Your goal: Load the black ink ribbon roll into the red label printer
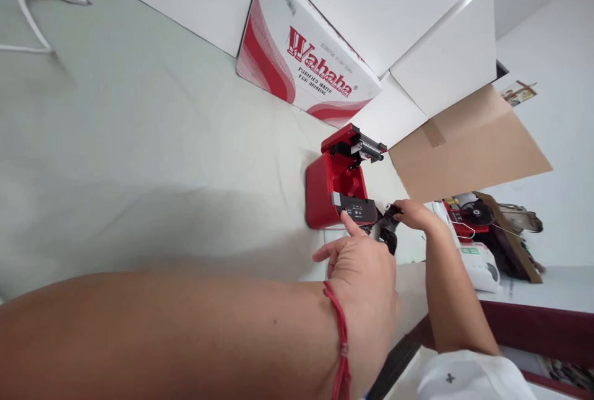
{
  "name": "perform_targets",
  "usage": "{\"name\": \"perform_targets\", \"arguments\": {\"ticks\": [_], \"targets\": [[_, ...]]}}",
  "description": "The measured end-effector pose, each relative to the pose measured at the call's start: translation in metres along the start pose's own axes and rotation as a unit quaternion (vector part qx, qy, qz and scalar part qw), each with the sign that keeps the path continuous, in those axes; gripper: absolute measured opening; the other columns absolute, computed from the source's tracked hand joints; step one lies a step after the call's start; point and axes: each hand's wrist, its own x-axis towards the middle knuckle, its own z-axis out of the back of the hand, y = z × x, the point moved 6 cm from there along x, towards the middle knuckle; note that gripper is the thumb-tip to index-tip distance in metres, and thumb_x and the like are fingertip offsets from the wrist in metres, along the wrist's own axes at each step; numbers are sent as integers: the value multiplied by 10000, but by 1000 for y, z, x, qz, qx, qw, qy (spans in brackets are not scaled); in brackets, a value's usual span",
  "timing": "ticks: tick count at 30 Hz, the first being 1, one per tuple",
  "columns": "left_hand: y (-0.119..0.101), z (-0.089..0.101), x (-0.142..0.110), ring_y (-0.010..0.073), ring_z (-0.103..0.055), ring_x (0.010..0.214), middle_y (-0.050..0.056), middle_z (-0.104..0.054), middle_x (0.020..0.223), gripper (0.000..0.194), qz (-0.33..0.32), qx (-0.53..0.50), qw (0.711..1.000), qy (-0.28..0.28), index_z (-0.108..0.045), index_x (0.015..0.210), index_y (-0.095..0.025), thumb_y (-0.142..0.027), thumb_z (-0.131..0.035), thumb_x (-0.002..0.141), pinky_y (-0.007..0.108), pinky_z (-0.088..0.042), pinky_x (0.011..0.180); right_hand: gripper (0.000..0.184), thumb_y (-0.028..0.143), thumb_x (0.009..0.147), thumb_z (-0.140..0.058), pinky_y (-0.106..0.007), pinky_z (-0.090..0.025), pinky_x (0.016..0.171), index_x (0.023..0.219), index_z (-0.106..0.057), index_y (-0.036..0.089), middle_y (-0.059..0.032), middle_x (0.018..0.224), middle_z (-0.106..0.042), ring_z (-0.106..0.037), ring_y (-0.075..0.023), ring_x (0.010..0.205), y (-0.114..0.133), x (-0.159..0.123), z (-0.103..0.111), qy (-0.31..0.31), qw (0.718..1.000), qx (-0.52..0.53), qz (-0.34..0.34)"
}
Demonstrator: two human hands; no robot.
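Note:
A small red printer [325, 186] with its lid flipped open stands on the pale table [139, 140]. My left hand [362, 264], with a red string bracelet at the wrist, reaches in from the lower left; its index finger touches the printer's black front panel [359, 208], the other fingers loosely apart. My right hand [415, 214] is just right of the printer, pinched on a small black object [388, 226] that I cannot name.
A red-and-white Wahaha carton [306, 59] and white boxes [440, 53] stand behind the printer. A brown cardboard flap [464, 146] lies to its right. More devices [473, 226] sit at the right. A white hanger [41, 10] lies at the far left.

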Motion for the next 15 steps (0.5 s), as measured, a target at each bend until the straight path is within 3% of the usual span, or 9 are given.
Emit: {"name": "perform_targets", "arguments": {"ticks": [3, 5, 11, 15], "targets": [[-1, 0, 0, 491, -825, 1025, 340, -765, 1354, 238, -34, 36, 993, 107, -916, 947, -163, -327, -872, 779, 409, -644, 561, 386, 107, 926, -600, -387, -571, 1002, 1260, -793, 133, -197, 1293, -814, -778, -290, 1150, 7, 11, -14, -45, 998, 36, -1], [3, 5, 2, 452, -837, 982, 346, -760, 1358, 242, -16, 36, 993, 113, -908, 1035, -143, -252, -797, 849, 380, -631, 564, 446, 161, 992, -543, -377, -553, 1054, 1391, -744, 163, -170, 1410, -773, -757, -267, 1203, 11, 9, -18, -68, 995, 70, 11], [3, 1, 1, 405, -837, 968, 357, -727, 1411, 337, -17, 58, 984, 168, -860, 1200, -90, -185, -671, 938, 375, -633, 619, 376, 207, 900, -690, -335, -557, 983, 1259, -798, 220, -105, 1257, -831, -756, -275, 1130, 24, 11, -40, -50, 988, 136, 49], [6, 3, -2, 329, -834, 845, 344, -692, 1479, 335, 23, 66, 984, 162, -857, 1214, -106, -181, -696, 930, 334, -612, 576, 387, 198, 873, -668, -329, -549, 937, 1242, -785, 208, -101, 1202, -830, -740, -258, 1074, 35, 8, -42, -35, 986, 155, 55]]}}
